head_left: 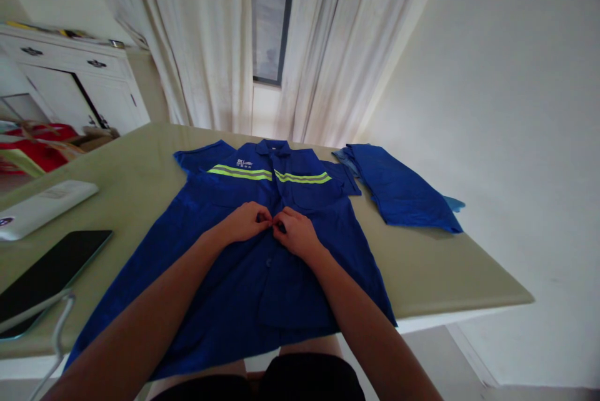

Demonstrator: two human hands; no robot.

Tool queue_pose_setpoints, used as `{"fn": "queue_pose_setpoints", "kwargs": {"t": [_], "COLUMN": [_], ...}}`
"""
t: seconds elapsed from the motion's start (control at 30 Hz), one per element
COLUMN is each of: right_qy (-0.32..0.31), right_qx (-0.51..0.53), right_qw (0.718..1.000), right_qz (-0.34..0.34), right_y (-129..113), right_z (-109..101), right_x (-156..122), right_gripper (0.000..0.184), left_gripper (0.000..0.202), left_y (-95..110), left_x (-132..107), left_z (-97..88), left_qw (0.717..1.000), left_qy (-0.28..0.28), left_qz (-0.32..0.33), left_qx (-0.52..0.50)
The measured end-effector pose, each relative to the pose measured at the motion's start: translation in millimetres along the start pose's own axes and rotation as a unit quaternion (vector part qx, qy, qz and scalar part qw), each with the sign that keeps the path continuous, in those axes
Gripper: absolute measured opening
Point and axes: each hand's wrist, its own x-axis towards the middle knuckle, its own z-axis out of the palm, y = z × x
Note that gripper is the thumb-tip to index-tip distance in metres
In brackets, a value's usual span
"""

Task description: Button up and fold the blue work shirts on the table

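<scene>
A blue short-sleeved work shirt [210, 282] lies spread on the table, collar at the far end, with yellow and grey reflective bands across the chest and a white logo. My left hand [248, 221] and my right hand [296, 231] meet at the middle of its front placket. Thumbs and fingertips of both are pinched on the placket's edges, almost touching each other. What lies right between the fingertips is too small to make out. Below the hands, a button [269, 262] shows on the placket.
Folded blue garments [398, 185] lie at the table's [450, 276] right. On the left are a black tablet [56, 270] with a white cable [60, 326] and a white flat device [51, 201]. A white cabinet [112, 89], red bags [37, 145] and curtains [206, 45] stand beyond.
</scene>
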Motion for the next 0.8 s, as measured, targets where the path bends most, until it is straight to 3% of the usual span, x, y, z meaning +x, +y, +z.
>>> {"fn": "queue_pose_setpoints", "kwargs": {"t": [0.4, 0.8], "right_qy": [0.010, 0.018], "right_qx": [-0.009, 0.035], "right_qw": [1.000, 0.999], "right_qz": [-0.019, 0.027], "right_y": [-2.3, 0.2], "right_z": [0.5, 2.9], "right_x": [1.1, 1.3], "right_gripper": [0.014, 0.017], "left_gripper": [0.019, 0.017], "left_y": [3.8, -2.1], "left_x": [-2.2, -1.5], "left_z": [1.2, 2.1], "left_qw": [0.998, 1.000], "left_qy": [0.008, 0.023], "left_qz": [-0.002, 0.004], "left_qx": [0.065, 0.012]}}
